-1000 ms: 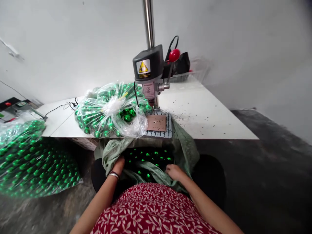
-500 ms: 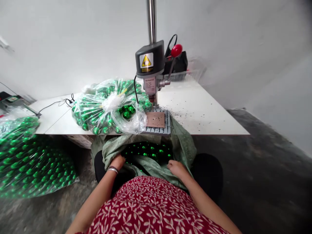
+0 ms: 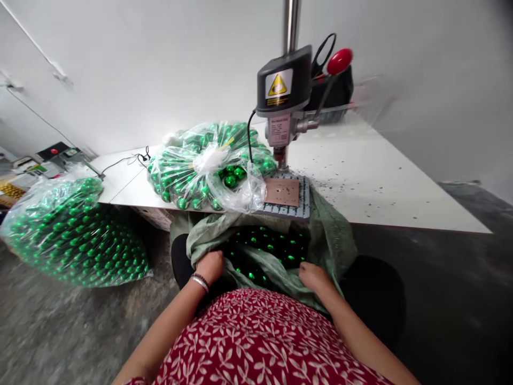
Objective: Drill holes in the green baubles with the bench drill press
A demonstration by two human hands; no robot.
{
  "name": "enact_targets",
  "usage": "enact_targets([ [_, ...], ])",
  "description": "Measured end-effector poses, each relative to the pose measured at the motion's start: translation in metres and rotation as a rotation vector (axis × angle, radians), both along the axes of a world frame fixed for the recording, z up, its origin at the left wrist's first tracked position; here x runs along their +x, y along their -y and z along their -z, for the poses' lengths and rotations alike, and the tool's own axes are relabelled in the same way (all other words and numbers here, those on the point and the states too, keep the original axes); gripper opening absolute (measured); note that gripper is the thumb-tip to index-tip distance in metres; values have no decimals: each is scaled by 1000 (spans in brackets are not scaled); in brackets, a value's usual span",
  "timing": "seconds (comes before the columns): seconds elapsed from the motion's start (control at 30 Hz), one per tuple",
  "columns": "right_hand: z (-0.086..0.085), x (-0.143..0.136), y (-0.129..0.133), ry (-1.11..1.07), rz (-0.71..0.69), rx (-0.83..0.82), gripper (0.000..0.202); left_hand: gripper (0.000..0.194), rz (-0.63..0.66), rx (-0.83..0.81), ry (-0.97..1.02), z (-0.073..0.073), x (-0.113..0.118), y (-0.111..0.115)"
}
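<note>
Over my lap lies a green cloth (image 3: pixel 334 235), with many shiny green balls (image 3: pixel 270 247) in its dark hollow. My left hand (image 3: pixel 210 266) is closed on the cloth's left edge. On the right, my right hand (image 3: pixel 315 276) grips the cloth's near edge, fingers curled. Beyond the cloth, a bench drill (image 3: pixel 284 85) stands on the table, its chuck above a brown plate (image 3: pixel 282 191) with a small hole. Left of the drill rests a clear plastic bag (image 3: pixel 210 160) of green balls, gathered at its top.
A large bag of green balls (image 3: pixel 80 235) stands on the floor at left. The white table (image 3: pixel 385 187) carries dark crumbs right of the drill. A black case (image 3: pixel 331 96) sits behind the drill, and another machine (image 3: pixel 60 152) is at far left.
The view has swung left, so the table and drill appear farther right and more shows at left. My left hand has risen slightly with the cloth; both hands keep their hold.
</note>
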State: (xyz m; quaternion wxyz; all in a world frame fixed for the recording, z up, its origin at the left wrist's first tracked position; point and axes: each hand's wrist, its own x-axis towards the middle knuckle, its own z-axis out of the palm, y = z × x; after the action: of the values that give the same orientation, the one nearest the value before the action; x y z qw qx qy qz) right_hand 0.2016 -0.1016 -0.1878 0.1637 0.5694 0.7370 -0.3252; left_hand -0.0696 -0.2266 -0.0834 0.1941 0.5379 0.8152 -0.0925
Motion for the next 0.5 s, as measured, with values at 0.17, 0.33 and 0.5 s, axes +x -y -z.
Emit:
enact_targets([
  [0.17, 2, 3, -2, 87, 31, 16, 37, 33, -6, -82, -5, 0, -2, -8],
  [0.33, 1, -5, 1, 119, 41, -29, 38, 38, 83, -70, 26, -1, -5, -17],
  [0.5, 1, -5, 1, 104, 33, -52, 40, 35, 232, -151, 162, 3, -15, -13],
])
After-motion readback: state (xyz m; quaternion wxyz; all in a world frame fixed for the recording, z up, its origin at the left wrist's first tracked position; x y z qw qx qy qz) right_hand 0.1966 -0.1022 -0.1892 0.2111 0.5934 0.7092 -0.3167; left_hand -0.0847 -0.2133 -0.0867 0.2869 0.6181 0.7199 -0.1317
